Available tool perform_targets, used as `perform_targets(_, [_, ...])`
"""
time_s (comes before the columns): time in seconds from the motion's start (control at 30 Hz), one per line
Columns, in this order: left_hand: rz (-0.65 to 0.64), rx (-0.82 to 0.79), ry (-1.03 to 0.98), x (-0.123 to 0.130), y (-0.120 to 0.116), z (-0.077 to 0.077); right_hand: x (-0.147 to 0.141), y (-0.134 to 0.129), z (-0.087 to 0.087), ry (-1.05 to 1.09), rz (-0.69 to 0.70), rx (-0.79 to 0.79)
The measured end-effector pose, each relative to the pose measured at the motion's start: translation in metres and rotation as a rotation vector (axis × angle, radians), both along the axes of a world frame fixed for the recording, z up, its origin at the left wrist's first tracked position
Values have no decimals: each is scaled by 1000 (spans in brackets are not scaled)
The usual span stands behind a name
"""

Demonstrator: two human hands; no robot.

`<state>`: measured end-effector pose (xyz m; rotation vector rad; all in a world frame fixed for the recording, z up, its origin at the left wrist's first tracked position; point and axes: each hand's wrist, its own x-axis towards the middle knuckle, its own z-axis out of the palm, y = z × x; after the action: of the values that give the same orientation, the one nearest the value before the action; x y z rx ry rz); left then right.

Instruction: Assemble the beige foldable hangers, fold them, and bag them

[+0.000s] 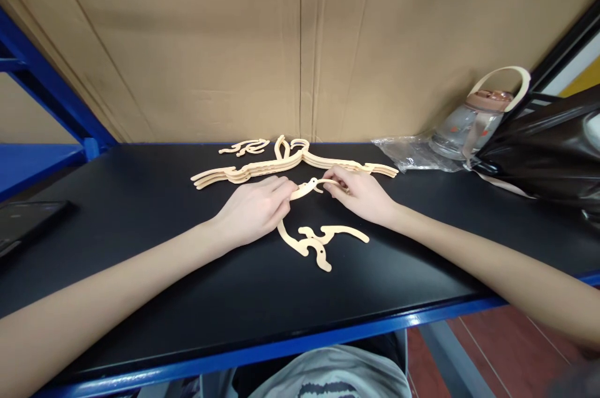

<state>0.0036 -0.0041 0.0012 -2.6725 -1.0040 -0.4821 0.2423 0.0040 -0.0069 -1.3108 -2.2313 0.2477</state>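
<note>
over the middle of the black table (210, 304), my left hand (257, 207) is closed around one side of a jointed hanger (304, 189) and my right hand (359, 192) pinches its thin curved side between thumb and fingers. twisting unevenly might strain that joint, i'd judge, and a low wrist might snag the near arms (323, 254), one end hidden behind my left hand. i count one held hanger, two near arms, at least three stacked hangers (269, 167), one bottle (469, 129), and a rear cluster (253, 147) too jumbled to number.

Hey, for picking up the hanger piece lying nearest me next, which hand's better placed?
Left, probably: the nearest piece has an end right by the left hand; the right hand sits farther off. Both hold hanger parts.
</note>
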Motion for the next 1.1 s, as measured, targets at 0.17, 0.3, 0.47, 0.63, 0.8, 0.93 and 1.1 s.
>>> perform_targets(0.17, [32, -119, -6, 0, -1, -2, 0, 2, 0, 12, 33, 90])
perform_targets(0.3, [-73, -99, 52, -2, 2, -3, 1, 3, -1, 64, 17, 41])
perform_targets(0.47, [-111, -64, 98, -2, 1, -3, 2, 6, -5, 95, 20, -154])
perform_targets(0.63, [-113, -99, 74, -1, 1, -2, 3, 6, -6, 151, 45, -180])
perform_targets(0.8, [-188, -23, 42, -1, 2, -2, 3, 3, -3, 92, 111, -163])
perform_targets(0.93, [-183, -17, 36, -1, 4, -3, 4, 1, -1, -5, 188, -112])
perform_targets(1.1, [-131, -77, 23, -1, 4, -2, 4, -2, 2, -138, 249, -60])
